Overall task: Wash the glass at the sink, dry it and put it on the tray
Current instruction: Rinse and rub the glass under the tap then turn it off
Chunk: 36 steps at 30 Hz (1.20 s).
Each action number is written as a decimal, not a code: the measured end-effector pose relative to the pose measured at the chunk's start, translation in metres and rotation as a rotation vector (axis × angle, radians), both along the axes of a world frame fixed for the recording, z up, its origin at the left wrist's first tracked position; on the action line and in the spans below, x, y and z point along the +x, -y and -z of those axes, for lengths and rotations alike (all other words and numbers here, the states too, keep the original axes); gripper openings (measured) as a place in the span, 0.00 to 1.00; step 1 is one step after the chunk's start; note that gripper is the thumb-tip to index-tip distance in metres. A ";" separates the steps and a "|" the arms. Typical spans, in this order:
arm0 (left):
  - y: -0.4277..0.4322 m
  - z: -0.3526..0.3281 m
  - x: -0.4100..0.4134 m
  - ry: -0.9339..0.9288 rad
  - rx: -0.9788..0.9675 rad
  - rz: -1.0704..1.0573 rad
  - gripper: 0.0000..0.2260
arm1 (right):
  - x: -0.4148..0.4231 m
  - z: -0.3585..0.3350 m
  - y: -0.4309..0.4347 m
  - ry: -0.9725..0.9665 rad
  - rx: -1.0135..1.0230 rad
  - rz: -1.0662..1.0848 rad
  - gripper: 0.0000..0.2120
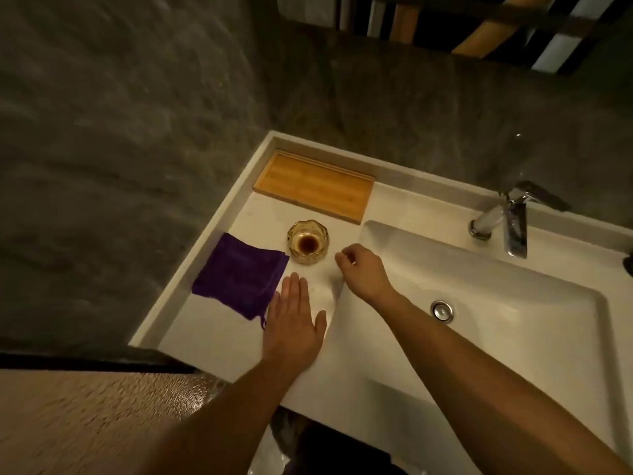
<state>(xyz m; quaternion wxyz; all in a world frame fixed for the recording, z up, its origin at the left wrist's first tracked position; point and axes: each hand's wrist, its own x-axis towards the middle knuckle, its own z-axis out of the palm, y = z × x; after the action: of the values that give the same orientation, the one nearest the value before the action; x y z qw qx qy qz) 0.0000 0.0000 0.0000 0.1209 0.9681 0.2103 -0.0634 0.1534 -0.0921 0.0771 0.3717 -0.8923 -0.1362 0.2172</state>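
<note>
A short faceted glass [307, 242] with a brown residue at its bottom stands upright on the white counter, left of the sink basin [496, 303]. Behind it lies an empty wooden tray [313, 185]. A purple cloth [239, 274] lies flat to the glass's left. My left hand [293, 323] rests flat on the counter in front of the glass, fingers extended, beside the cloth's corner. My right hand [361, 269] hovers just right of the glass with fingers loosely curled, not touching it and holding nothing.
A chrome faucet [507, 221] stands at the back right of the basin, with no water running. The drain [443, 310] sits in the basin's middle. Dark stone walls enclose the counter at the back and left.
</note>
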 end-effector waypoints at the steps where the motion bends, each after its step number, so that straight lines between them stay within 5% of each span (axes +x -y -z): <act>1: -0.001 0.001 0.001 -0.011 -0.009 -0.011 0.35 | 0.006 0.003 -0.008 -0.022 0.026 0.020 0.18; 7: -0.001 0.006 0.000 0.027 0.019 -0.017 0.34 | 0.019 0.007 -0.042 -0.169 0.046 0.100 0.21; 15: -0.002 0.002 0.003 -0.028 0.018 -0.020 0.37 | 0.027 0.020 -0.055 -0.387 0.073 0.269 0.13; 27: -0.001 0.005 0.002 -0.016 0.036 -0.028 0.35 | 0.029 0.020 -0.025 -0.250 0.076 0.317 0.14; 36: -0.001 0.001 0.001 -0.021 0.050 -0.016 0.34 | 0.025 0.022 0.059 -0.322 0.190 0.433 0.13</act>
<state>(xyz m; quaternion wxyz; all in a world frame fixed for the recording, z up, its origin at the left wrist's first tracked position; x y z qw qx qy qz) 0.0011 0.0006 -0.0009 0.0950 0.9683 0.2209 -0.0674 0.1787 -0.1514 0.0551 0.5080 -0.8158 0.0987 0.2581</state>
